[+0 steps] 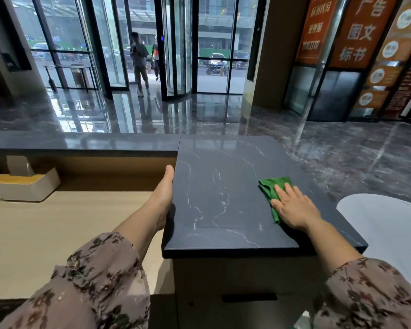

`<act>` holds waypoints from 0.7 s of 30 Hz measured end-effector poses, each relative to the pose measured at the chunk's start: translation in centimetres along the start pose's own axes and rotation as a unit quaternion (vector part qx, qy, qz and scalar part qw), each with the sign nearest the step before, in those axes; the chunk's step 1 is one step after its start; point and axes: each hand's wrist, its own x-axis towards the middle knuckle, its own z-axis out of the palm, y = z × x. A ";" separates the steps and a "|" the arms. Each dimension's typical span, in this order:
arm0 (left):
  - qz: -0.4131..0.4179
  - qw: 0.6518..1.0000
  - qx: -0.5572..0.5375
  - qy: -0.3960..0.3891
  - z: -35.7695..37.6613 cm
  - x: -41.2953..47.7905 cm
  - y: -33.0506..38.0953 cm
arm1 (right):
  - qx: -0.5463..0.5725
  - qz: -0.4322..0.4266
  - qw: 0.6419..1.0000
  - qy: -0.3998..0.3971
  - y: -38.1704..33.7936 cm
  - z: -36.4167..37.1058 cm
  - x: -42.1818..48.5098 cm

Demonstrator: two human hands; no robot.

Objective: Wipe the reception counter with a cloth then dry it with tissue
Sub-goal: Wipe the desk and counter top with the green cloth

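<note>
The right hand (294, 207) lies flat, fingers straight, pressing a green cloth (269, 186) onto the dark counter (218, 198) near its right side. The left hand (163, 193) rests against the counter's left edge, fingers hidden, grip unclear.

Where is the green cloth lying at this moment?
In the head view, the green cloth lies on the right part of the dark marble counter top, pressed flat under the right hand.
</note>
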 end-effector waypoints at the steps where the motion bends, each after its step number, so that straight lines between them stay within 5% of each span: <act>1: -0.004 1.000 -0.006 0.001 0.0 0.1 -0.1 | 0.000 0.016 1.000 -0.001 1.0 -0.1 0.0; 7: -0.016 0.999 -0.033 -0.032 -1.4 1.5 -1.0 | 0.029 0.099 0.995 -0.004 0.9 -0.2 -0.6; 13: -0.035 0.994 -0.071 -0.069 -3.6 3.6 -2.0 | 0.044 0.180 0.983 0.017 -6.7 0.7 -1.6; 21: -0.060 0.973 -0.173 -0.140 -5.7 5.1 -4.1 | 0.044 0.048 0.998 0.018 -22.4 3.0 -3.5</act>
